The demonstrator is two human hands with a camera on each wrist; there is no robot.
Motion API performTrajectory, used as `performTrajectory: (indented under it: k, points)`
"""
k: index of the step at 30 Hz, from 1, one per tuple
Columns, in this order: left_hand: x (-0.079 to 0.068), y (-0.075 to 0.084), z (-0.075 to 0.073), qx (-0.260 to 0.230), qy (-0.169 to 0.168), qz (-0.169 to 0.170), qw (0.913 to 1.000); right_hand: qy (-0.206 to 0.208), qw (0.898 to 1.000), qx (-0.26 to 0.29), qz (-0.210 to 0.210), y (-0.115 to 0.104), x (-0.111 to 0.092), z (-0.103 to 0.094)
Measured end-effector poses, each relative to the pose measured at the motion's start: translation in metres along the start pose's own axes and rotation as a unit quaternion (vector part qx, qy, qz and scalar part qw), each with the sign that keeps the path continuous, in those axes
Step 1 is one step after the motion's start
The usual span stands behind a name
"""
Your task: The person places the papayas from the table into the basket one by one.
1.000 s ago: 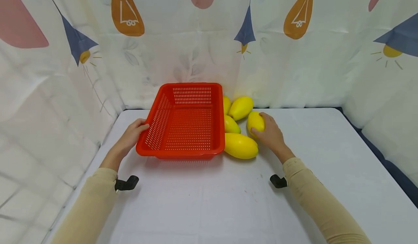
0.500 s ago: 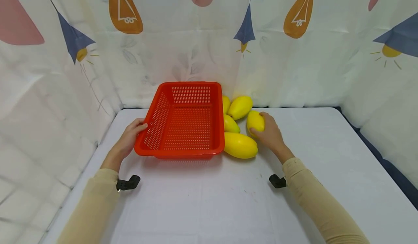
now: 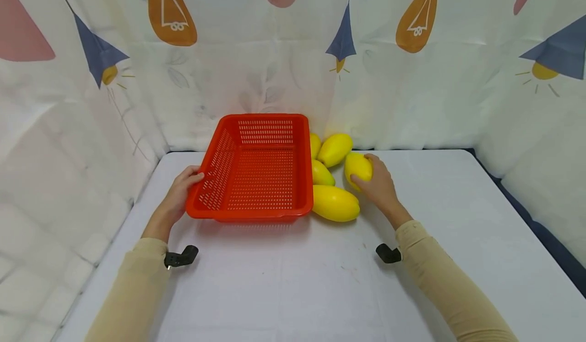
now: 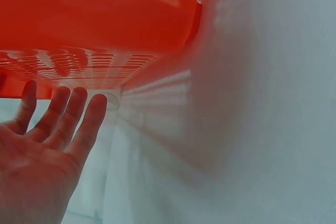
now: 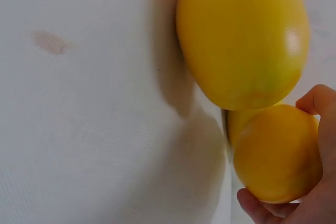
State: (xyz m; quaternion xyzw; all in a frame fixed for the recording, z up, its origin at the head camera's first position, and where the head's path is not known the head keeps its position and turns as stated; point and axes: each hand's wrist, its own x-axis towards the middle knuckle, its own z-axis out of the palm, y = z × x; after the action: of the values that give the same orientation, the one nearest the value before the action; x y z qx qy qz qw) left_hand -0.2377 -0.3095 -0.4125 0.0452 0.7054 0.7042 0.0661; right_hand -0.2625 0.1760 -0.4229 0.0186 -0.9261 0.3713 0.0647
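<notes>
In the head view a red plastic basket (image 3: 263, 215) with slotted walls stands at the back of the table. My left hand (image 3: 179, 194) holds its left rim, thumb at the rim; the left wrist view shows the other fingers (image 4: 90, 124) fairly straight against the outer wall. To the right of the basket, my right hand (image 3: 381, 184) grips a yellow mango (image 3: 357, 169), thumb and fingers on opposite sides. A larger yellow mango (image 3: 336, 203) lies nearer me, and another (image 3: 335, 148) farther back. A greenish-tipped mango (image 3: 323, 174) is partly hidden by the basket.
One more mango (image 3: 314, 143) shows only partly behind the basket's right rim. The white-covered table (image 3: 279, 281) ends at a curtain (image 3: 412, 103) printed with lamps and bulbs. Small black devices (image 3: 388, 253) are strapped at both wrists.
The whole head view drifts slightly. Both hands keep their hold on the basket and the mango, which hardly move relative to the table.
</notes>
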Motion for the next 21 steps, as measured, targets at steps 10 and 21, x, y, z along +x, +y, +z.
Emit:
performTrajectory:
  k: [10, 21]
  points:
    - [0.002, -0.002, 0.002, -0.004, 0.001, 0.001, 1.0, 0.021, 0.999, 0.022, -0.026, -0.007, -0.001, -0.003]
    - [0.007, -0.003, 0.002, -0.038, -0.003, 0.012, 0.9992, 0.034, 0.998, 0.034, -0.041, -0.019, -0.004, -0.008]
